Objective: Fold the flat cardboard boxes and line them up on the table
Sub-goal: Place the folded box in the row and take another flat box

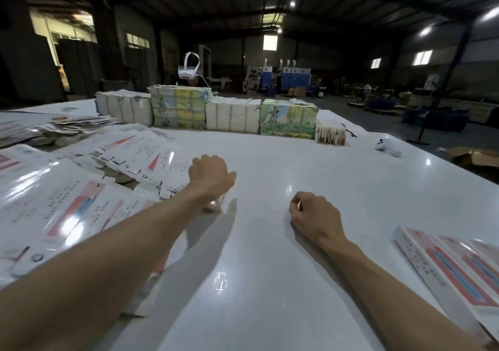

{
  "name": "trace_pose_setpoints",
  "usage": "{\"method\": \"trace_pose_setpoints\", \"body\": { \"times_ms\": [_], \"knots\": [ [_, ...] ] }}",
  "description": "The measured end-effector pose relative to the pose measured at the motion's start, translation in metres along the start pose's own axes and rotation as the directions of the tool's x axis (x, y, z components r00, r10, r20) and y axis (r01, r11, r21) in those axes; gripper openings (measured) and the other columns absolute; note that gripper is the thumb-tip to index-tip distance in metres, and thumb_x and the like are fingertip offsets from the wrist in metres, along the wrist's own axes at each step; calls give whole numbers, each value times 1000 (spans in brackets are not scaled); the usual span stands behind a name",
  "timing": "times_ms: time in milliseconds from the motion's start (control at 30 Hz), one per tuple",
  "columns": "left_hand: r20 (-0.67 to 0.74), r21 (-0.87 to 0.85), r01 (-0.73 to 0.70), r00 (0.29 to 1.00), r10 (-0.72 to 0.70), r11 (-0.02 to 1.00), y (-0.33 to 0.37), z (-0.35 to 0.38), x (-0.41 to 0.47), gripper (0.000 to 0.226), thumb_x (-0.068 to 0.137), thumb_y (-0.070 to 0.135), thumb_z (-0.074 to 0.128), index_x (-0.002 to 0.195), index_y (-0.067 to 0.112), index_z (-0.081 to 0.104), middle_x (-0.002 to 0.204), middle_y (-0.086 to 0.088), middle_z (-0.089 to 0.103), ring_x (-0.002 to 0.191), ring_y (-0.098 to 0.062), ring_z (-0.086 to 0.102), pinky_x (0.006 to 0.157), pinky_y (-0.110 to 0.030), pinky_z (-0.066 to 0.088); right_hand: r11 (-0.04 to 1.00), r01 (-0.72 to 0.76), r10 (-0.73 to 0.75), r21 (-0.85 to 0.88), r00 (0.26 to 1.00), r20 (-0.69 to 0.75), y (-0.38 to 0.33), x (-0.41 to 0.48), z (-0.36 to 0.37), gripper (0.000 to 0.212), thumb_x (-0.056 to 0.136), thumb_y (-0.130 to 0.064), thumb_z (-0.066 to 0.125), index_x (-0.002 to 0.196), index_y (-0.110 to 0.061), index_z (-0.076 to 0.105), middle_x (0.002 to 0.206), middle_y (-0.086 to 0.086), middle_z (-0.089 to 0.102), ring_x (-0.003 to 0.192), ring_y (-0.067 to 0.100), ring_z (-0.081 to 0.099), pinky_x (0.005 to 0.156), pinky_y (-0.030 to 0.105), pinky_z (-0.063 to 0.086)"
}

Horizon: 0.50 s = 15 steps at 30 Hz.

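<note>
Left hand (212,173) on flat boxes (151,159) at 10 o'clock to take one, grip hidden; right hand (313,215) curled, empty, waiting on table (297,161)

A dim warehouse: steel roof trusses (270,13), bundled stock (178,107), pallets (383,111)
</note>
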<state>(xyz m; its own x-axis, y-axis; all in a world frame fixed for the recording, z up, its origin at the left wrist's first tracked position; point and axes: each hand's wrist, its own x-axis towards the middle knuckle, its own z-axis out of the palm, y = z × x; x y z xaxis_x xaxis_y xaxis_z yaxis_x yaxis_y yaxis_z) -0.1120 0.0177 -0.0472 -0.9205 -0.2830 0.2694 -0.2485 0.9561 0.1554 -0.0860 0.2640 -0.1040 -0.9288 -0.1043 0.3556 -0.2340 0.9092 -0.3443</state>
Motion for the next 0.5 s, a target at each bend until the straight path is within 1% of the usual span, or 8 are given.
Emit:
{"method": "trace_pose_setpoints", "body": {
  "times_ms": [67, 100, 200, 233, 267, 333, 400, 500],
  "knots": [
    [97, 83, 62, 993, -70, 995, -11, 4, 12, 75, 93, 69, 58, 135, 7, 59, 143, -20, 50, 130, -40, 47, 100, -42, 44, 1000, 11, -11, 18, 1000, -5, 2, 0, 0, 20, 99, -27, 48, 97, -22, 68, 88, -2, 71, 81, 25, 63, 69, 33, 43],
    [130, 120, 69, 988, -84, 990, -15, 6, 15, 80, 88, 74, 62, 134, 9, 60, 142, -19, 50, 130, -39, 48, 99, -41, 44, 1000, 14, -14, 27, 1000, -11, 2, 1, 1, 20, 99, -26, 49, 97, -22, 68, 87, -3, 71, 79, 24, 62, 68, 33, 42],
    [127, 109, 60, 989, -74, 992, -24, 10, 23, 70, 77, 76, 75, 102, 13, 62, 123, -11, 65, 114, -31, 59, 82, -34, 43, 999, 14, -13, 41, 1000, -23, 3, 2, 1, 19, 99, -25, 49, 96, -20, 68, 85, -3, 69, 75, 23, 56, 65, 32, 37],
    [127, 75, 75, 988, -84, 994, -26, 8, 26, 68, 75, 74, 78, 98, 13, 61, 118, -9, 67, 110, -30, 61, 80, -34, 44, 999, 13, -12, 47, 1000, -23, 3, 2, 2, 19, 98, -24, 49, 96, -20, 68, 84, -3, 68, 74, 24, 56, 64, 32, 36],
    [138, 40, 102, 985, -106, 994, -27, 6, 28, 71, 74, 72, 81, 103, 11, 60, 116, -8, 68, 109, -30, 63, 80, -34, 46, 999, 13, -12, 51, 1000, -19, 3, 3, 2, 19, 98, -24, 50, 97, -20, 68, 85, -3, 68, 75, 24, 56, 64, 32, 36],
    [182, 1, 162, 970, -159, 987, -30, 1, 31, 88, 74, 65, 85, 128, 4, 52, 119, -12, 66, 113, -33, 64, 86, -37, 51, 998, 11, -10, 57, 1000, -13, 2, 4, 2, 19, 98, -24, 50, 97, -20, 68, 85, -4, 67, 75, 24, 57, 64, 32, 36],
    [217, -21, 152, 965, -144, 988, -34, -4, 33, 76, 80, 50, 84, 132, 5, 52, 112, -10, 67, 106, -32, 66, 84, -37, 54, 998, 10, -10, 63, 1000, -8, 3, 5, 2, 19, 98, -25, 50, 97, -20, 68, 86, -4, 67, 75, 24, 57, 63, 32, 36],
    [276, -74, 88, 959, -65, 993, -36, -11, 38, 52, 86, 42, 79, 123, 10, 61, 94, -6, 68, 85, -23, 70, 67, -31, 55, 997, 14, -14, 72, 1000, 1, 4, 4, 2, 19, 98, -25, 50, 98, -21, 69, 88, -3, 70, 76, 24, 59, 62, 32, 37]
  ]
}}
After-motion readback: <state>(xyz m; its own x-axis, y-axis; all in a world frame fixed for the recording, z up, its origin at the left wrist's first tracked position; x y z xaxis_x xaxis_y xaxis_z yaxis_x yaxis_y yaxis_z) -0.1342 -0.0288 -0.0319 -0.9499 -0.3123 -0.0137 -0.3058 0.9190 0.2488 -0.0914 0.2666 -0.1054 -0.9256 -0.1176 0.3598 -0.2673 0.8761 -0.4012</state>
